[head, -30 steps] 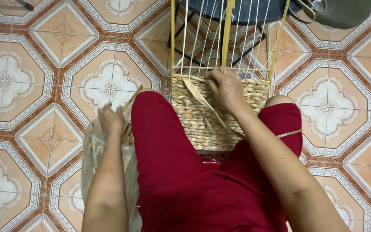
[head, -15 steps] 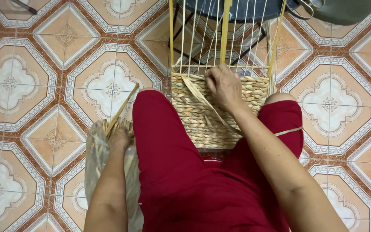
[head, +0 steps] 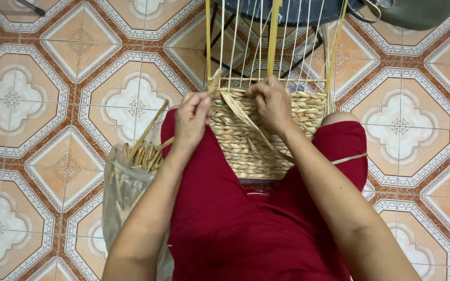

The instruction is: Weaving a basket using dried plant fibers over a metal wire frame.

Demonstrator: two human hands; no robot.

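A half-woven straw basket (head: 256, 140) rests between my knees, its thin upright wire ribs (head: 266, 47) rising toward the top of the view. My left hand (head: 191, 118) pinches a straw strand (head: 213, 83) at the basket's upper left rim. My right hand (head: 273, 101) grips the woven rim and a flat straw strip (head: 246, 120) that trails down across the weave. Both hands sit close together at the top edge of the weaving.
A clear plastic bag (head: 123, 192) of loose straw pieces (head: 144, 153) stands by my left thigh on the patterned tile floor (head: 53, 104). A dark stool (head: 287, 10) and a grey-green metal pot (head: 417, 10) are at the top.
My left hand left the straw bag and rose to the basket's rim carrying a strand. My right hand stayed on the rim.
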